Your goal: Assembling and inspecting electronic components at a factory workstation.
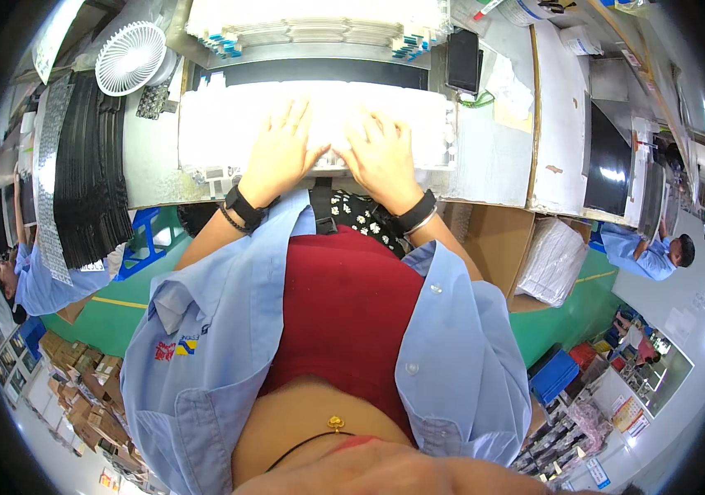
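A broad, glaring white panel (220,124) lies on the workbench right in front of me; the light washes out its surface detail. My left hand (282,150) rests flat on its near part, fingers stretched forward and holding nothing. Beside it, my right hand (380,158) is also laid flat on the panel, with its fingers spread. The two thumbs point toward each other and nearly meet. Small parts show along the panel's near-left corner, too blurred to name.
Beyond the panel sits a stack of white sheets (319,29) with blue bits at its corners. A black phone-like device (462,60) lies at the right. On the left are a white fan (130,59) and black strips (88,157). Co-workers (645,252) are at both sides.
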Demonstrator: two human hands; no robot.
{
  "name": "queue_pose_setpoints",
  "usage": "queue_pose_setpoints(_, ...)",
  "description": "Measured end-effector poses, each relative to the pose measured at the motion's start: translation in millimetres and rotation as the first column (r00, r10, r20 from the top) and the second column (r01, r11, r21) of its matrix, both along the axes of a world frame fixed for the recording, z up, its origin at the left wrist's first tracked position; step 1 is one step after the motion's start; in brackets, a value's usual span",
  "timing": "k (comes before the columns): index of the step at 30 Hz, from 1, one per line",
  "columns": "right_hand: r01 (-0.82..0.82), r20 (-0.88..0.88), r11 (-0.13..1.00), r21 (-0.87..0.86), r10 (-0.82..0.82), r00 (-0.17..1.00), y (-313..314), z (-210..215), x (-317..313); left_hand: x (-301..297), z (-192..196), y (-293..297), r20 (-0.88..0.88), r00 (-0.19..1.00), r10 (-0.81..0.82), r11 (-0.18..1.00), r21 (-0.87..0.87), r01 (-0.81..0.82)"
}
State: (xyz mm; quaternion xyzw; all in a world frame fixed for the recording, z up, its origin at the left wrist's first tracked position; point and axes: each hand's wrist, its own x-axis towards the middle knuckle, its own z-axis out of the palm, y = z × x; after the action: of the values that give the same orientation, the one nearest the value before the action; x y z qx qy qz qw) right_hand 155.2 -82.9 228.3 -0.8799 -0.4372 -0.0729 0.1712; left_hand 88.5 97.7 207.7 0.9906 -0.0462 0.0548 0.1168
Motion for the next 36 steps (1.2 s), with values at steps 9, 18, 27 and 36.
queue_pose_setpoints(9,-0.018,-0.027,0.997,0.070,0.020,0.999,-24.7,6.3,-10.2,-1.7,-0.6,1.3,-0.044,0.999,0.003,0.999,-0.039,-0.005)
queue_pose_setpoints(18,0.049,-0.056,0.991,0.123,-0.042,0.998,-32.4,6.3,-10.3,-0.6,-3.8,1.2,-0.029,0.999,-0.021,0.998,-0.053,0.019)
queue_pose_setpoints(27,-0.008,-0.207,0.987,0.158,0.041,0.977,-42.0,16.0,-11.2,0.8,0.2,4.2,-0.048,0.999,0.010,0.998,-0.059,-0.013)
queue_pose_setpoints(36,-0.066,-0.231,0.965,0.254,0.127,0.965,-53.9,14.3,-3.2,-10.4,8.9,4.8,0.059,0.997,0.058,0.982,-0.185,-0.046)
